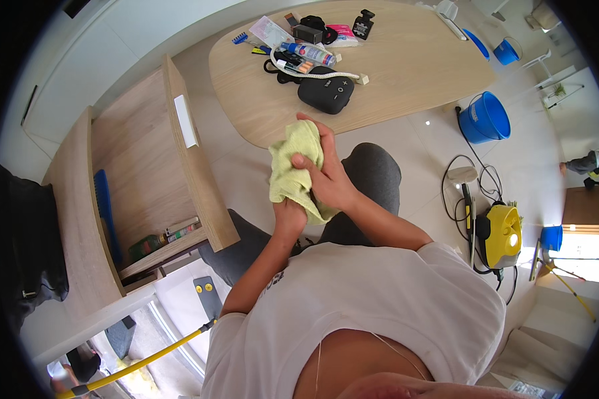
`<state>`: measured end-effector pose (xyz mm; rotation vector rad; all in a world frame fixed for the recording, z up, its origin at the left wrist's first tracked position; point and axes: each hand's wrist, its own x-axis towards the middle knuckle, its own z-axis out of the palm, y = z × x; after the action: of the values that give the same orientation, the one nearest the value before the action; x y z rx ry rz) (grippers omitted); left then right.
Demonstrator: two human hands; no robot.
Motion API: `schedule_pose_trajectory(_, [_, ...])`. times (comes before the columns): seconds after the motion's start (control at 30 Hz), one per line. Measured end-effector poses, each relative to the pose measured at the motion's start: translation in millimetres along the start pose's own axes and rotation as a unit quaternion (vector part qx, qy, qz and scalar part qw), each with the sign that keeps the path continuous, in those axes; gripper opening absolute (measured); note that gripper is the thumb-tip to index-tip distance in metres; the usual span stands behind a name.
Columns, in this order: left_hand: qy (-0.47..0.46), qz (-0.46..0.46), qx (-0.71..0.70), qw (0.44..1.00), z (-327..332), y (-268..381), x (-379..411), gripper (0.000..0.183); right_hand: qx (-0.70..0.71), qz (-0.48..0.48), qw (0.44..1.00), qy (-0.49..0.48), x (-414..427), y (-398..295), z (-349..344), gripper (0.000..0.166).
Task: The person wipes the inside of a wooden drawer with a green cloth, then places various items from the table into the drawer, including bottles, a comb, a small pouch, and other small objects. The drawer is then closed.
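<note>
A crumpled yellow-green cloth (pixel 295 167) is bunched between my two hands, over the gap between my knees and the table edge. My right hand (pixel 329 174) grips its right side, thumb lying across the front and fingers reaching behind. My left hand (pixel 290 214) goes up into the cloth from below; the cloth covers its fingers, so their pose is hidden. Whether the cloth wraps some object cannot be told. On the table just beyond lie a black speaker-like case (pixel 326 91), a white cord (pixel 324 76) and a clear bottle with a blue cap (pixel 309 53).
The wooden table (pixel 409 65) also bears a black bottle (pixel 363 24) and a pink packet (pixel 343 36). At left, an open wooden drawer (pixel 140 164) holds a blue comb (pixel 107 214). A blue bucket (pixel 484 117) and a yellow cleaning machine (pixel 501 237) with cables stand at right.
</note>
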<state>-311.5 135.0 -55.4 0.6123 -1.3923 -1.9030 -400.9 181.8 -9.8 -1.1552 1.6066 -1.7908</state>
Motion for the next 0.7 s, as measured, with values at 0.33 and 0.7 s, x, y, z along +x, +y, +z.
schedule_pose_trajectory(0.33, [-0.018, 0.172, 0.189, 0.967, -19, 4, 11, 0.043, -0.005, -0.018, 0.999, 0.032, -45, 29, 16, 0.051])
schedule_pose_trajectory(0.7, [-0.094, 0.175, 0.217, 0.956, -42, -6, 8, 0.035, -0.12, -0.021, 0.988, 0.092, -26, -30, -18, 0.037])
